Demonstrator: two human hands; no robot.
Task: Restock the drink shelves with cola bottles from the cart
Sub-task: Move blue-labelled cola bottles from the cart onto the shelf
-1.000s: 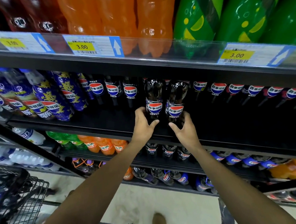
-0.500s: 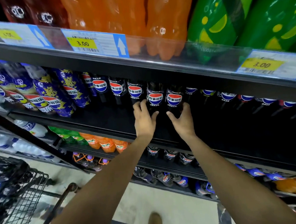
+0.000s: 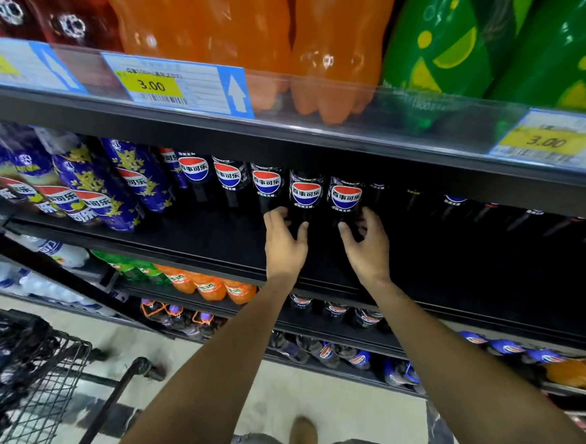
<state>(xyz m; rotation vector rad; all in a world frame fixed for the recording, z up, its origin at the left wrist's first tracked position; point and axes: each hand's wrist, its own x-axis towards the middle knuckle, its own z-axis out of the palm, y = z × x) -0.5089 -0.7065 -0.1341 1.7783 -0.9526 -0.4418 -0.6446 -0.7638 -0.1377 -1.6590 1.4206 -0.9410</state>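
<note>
L hand [image 3: 284,246] grips left cola btl [image 3: 305,195], R hand [image 3: 368,244] right cola btl [image 3: 346,196] (rail [image 3: 279,137] above hides caps); cart [image 3: 38,392] left.

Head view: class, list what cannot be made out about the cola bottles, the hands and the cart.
- Head view, bottles: bases lost in shadow behind left hand and right hand; whether either grip is closed is unclear.
- Head view, bottles: caps hidden by the upper shelf.
- Head view, cart: load blurred, cut by the left edge.
- Head view, price tag: small print blurred.
</note>
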